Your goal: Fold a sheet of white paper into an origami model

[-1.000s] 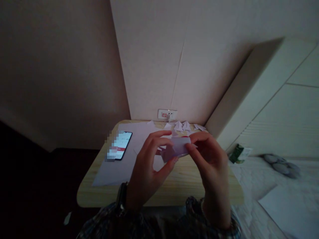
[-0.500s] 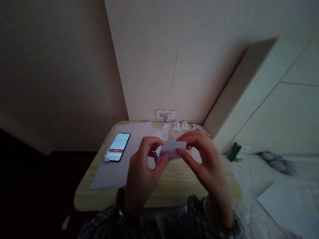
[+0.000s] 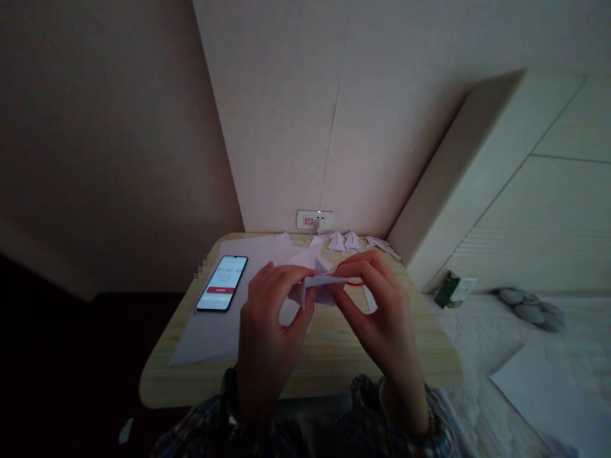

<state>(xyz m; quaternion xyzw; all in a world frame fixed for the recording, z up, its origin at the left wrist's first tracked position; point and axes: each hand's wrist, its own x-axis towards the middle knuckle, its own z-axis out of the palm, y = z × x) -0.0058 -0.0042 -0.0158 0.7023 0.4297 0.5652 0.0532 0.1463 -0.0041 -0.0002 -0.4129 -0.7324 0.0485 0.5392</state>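
Between both hands is a small piece of folded white paper (image 3: 327,280), held in the air over the table. My left hand (image 3: 272,318) pinches its left side between thumb and fingers. My right hand (image 3: 379,305) grips the right end the same way. The paper is seen nearly edge-on, with a flap hanging at the left. Partly hidden behind the right fingers is something with red loops (image 3: 356,284), perhaps scissor handles. White paper sheets (image 3: 210,340) lie beneath and left of the hands.
A phone (image 3: 223,284) showing a running timer rests on the sheets at the table's (image 3: 191,385) left. Several folded paper pieces (image 3: 352,240) lie along the back edge, below a wall socket (image 3: 315,220). To the right, a bed (image 3: 482,356) bears a green box (image 3: 449,289) and a white sheet (image 3: 548,394).
The folded paper has tipped from showing its flat face to nearly edge-on. Both hands keep their pinch, and the right one has shifted slightly left.
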